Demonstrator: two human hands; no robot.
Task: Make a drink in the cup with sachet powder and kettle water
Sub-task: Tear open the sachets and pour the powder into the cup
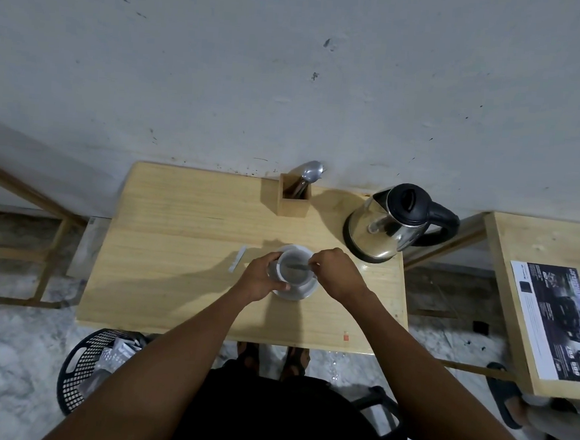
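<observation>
Right now the left hand (260, 279) grips the cup (293, 268), light but breakable, by its side while the right hand (334, 274) pinches a stirring spoon (295, 267).

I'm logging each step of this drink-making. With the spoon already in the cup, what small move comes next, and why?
Probably a stirring circle. The right hand pinches the spoon, which reaches into the cup on its saucer. The left hand steadies the cup's side. The kettle stands on the table and the sachet lies aside.
</observation>
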